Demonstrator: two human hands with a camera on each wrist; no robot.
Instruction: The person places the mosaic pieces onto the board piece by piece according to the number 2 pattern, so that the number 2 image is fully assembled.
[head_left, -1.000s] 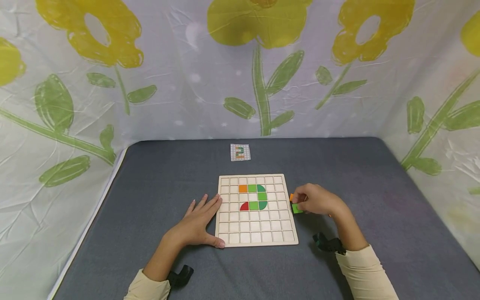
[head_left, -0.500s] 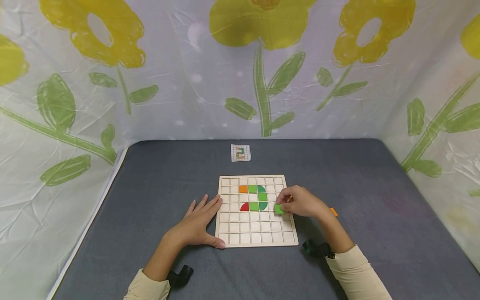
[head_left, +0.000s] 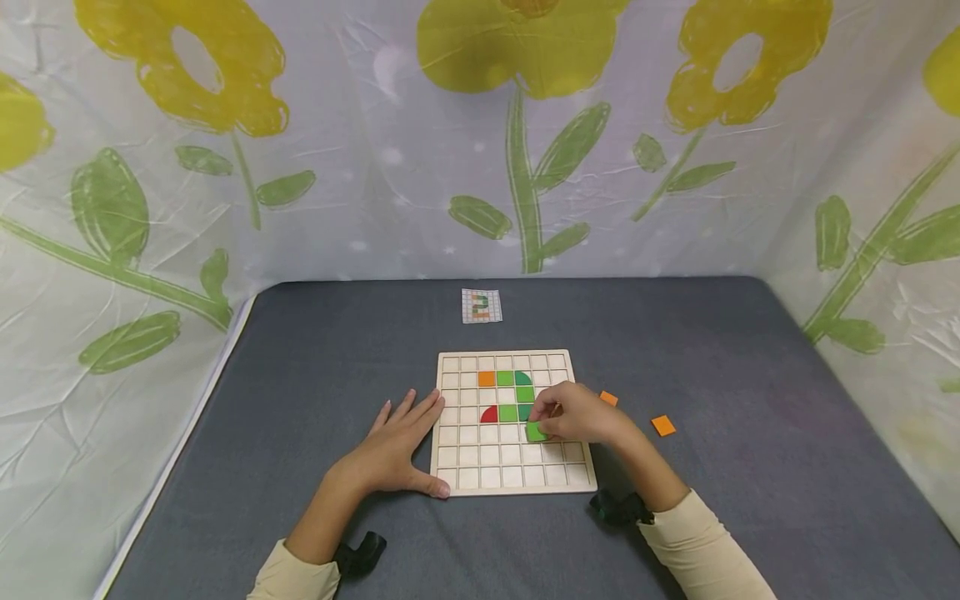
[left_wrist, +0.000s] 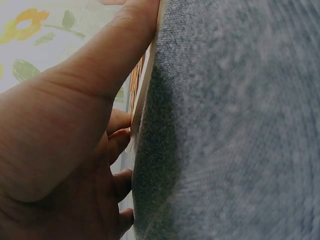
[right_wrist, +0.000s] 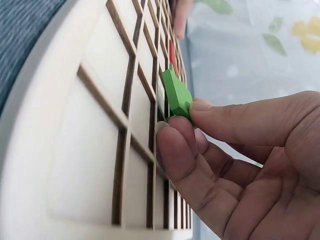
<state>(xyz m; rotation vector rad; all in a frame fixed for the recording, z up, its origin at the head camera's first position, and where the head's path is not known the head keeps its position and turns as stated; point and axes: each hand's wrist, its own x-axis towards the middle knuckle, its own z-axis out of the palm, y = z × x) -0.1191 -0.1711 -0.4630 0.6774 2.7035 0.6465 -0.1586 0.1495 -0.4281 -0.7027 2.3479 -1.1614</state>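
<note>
A wooden grid board (head_left: 501, 477) lies on the table. My left hand (head_left: 390, 454) rests at its left edge, fingers spread and thumb at the near corner. My right hand (head_left: 576, 414) pinches a green square tile (right_wrist: 177, 93) between thumb and fingers, tilted close over the grid in the right wrist view. In the head view it is just below the dark green quarter-round tile at the lower right of the pattern. An orange square (head_left: 487, 379), green squares (head_left: 505, 378), dark green quarter-rounds (head_left: 522, 378) and a red quarter-round (head_left: 490, 414) sit in the grid's cells.
Two orange tiles lie on the grey tabletop (head_left: 720, 500) right of the board: one orange tile (head_left: 663, 426) in full view, another orange tile (head_left: 608, 398) by the right wrist. A small printed card (head_left: 482, 307) with a coloured pattern lies behind the board. Flower-printed curtains surround the table.
My right hand has picked up the green tile from beside the board and carried it left over the grid. Orange tiles on the right have come into view. My left hand has stayed put.
</note>
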